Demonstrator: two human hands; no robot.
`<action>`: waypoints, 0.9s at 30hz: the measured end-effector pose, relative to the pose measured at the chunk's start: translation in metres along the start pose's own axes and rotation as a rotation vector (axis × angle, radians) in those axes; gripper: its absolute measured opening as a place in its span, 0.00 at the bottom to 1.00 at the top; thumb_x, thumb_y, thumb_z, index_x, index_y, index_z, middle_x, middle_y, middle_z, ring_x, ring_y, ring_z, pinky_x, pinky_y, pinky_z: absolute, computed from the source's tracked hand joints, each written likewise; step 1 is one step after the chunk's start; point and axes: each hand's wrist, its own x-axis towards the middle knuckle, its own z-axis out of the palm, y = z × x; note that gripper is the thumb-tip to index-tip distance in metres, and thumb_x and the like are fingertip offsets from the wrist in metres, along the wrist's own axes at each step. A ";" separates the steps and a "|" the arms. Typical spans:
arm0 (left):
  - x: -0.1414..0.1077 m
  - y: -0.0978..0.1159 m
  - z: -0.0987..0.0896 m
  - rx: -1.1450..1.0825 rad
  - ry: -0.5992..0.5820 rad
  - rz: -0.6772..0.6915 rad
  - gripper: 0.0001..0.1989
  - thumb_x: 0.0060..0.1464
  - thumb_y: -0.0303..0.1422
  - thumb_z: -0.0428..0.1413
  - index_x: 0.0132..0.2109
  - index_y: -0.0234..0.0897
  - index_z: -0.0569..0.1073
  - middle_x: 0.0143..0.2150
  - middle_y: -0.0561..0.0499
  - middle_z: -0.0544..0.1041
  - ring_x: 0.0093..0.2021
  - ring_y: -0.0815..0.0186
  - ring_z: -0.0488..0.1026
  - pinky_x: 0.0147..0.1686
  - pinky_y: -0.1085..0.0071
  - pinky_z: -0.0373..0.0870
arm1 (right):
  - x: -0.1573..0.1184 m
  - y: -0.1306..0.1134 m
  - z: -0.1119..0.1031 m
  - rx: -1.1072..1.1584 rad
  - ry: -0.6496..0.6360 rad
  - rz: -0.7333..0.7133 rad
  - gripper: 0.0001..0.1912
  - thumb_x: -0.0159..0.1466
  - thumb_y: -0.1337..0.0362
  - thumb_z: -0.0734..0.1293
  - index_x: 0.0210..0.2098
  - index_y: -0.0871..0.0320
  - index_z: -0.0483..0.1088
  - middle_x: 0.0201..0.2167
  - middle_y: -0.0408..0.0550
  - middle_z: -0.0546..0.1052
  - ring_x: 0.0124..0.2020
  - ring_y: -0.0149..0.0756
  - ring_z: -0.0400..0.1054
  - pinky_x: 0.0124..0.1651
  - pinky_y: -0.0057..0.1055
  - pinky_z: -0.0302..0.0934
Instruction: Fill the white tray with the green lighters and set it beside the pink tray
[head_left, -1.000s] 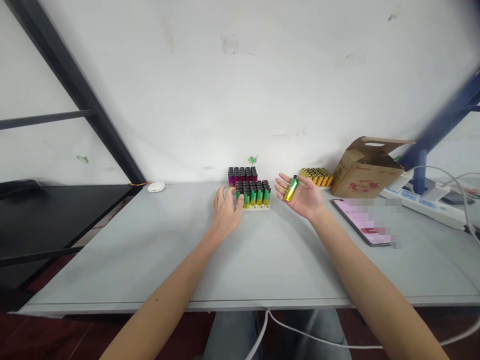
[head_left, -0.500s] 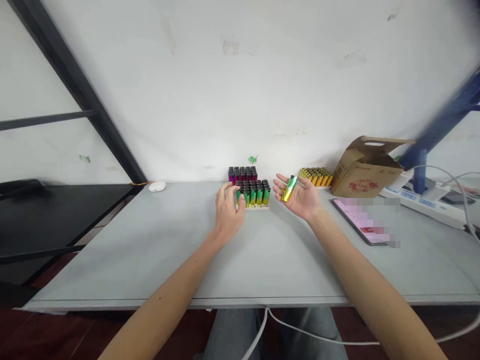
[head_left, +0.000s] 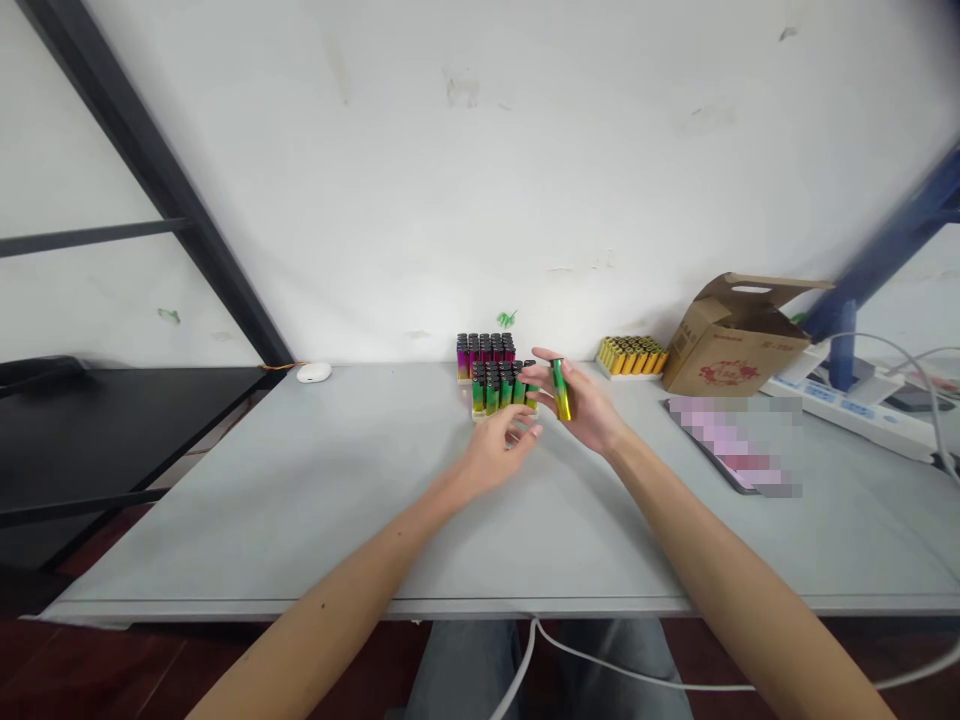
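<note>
A shiny green-and-yellow lighter (head_left: 562, 391) stands tilted in my right hand (head_left: 585, 405), resting between the thumb and the fingers. My left hand (head_left: 501, 446) is just in front of a block of green-and-yellow lighters (head_left: 492, 392), its fingers curved and apart with nothing visible between them. Those lighters stand upright in a pale tray (head_left: 478, 417), partly hidden by both hands. Behind them is a second block of purple lighters (head_left: 473, 357) with black tops.
Yellow lighters (head_left: 634, 356) stand in a white tray at the back right, beside an open cardboard box (head_left: 720, 350). A phone (head_left: 720, 440), a white power strip (head_left: 855, 412) and cables lie at the right. A small white case (head_left: 314, 373) sits at the back left.
My left hand has moved right and toward me, away from the left side of the green lighters. My right hand has moved left and turned, bringing its lighter more upright.
</note>
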 end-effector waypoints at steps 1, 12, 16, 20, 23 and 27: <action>0.000 0.000 0.001 -0.071 -0.021 -0.028 0.15 0.58 0.40 0.55 0.48 0.37 0.71 0.46 0.45 0.77 0.39 0.63 0.76 0.39 0.66 0.72 | -0.002 0.002 0.004 -0.038 -0.017 -0.010 0.17 0.64 0.48 0.63 0.47 0.49 0.69 0.45 0.47 0.78 0.48 0.39 0.70 0.50 0.36 0.66; 0.008 -0.006 -0.003 -0.403 -0.092 -0.168 0.14 0.52 0.40 0.62 0.34 0.32 0.72 0.30 0.48 0.76 0.32 0.65 0.76 0.39 0.63 0.74 | -0.010 0.008 0.018 -0.466 -0.089 -0.221 0.16 0.67 0.49 0.60 0.47 0.48 0.72 0.57 0.45 0.71 0.59 0.40 0.63 0.61 0.39 0.57; 0.010 0.000 -0.008 -0.462 0.053 -0.223 0.12 0.51 0.37 0.62 0.36 0.31 0.75 0.36 0.45 0.79 0.31 0.66 0.76 0.39 0.63 0.76 | 0.004 0.013 -0.008 -0.371 0.153 -0.217 0.19 0.65 0.46 0.60 0.45 0.50 0.72 0.49 0.48 0.75 0.50 0.39 0.69 0.51 0.37 0.63; 0.010 0.007 -0.015 -0.582 0.093 -0.259 0.15 0.48 0.37 0.64 0.40 0.32 0.75 0.39 0.44 0.80 0.30 0.66 0.77 0.39 0.60 0.77 | 0.018 0.020 -0.036 -0.280 0.376 -0.104 0.22 0.62 0.42 0.60 0.39 0.53 0.72 0.42 0.49 0.77 0.40 0.39 0.72 0.42 0.34 0.65; 0.011 0.006 -0.019 -0.619 0.091 -0.264 0.19 0.47 0.37 0.65 0.44 0.34 0.72 0.35 0.48 0.80 0.27 0.67 0.76 0.38 0.61 0.76 | 0.023 0.027 -0.053 -0.359 0.468 -0.066 0.24 0.61 0.40 0.59 0.38 0.53 0.72 0.41 0.50 0.77 0.41 0.40 0.71 0.42 0.36 0.65; 0.012 0.003 -0.021 -0.605 0.074 -0.271 0.16 0.53 0.44 0.60 0.34 0.33 0.70 0.26 0.51 0.77 0.23 0.69 0.73 0.32 0.65 0.74 | 0.023 0.037 -0.072 -0.832 0.481 -0.215 0.23 0.64 0.45 0.57 0.38 0.55 0.73 0.44 0.54 0.76 0.50 0.46 0.67 0.56 0.45 0.58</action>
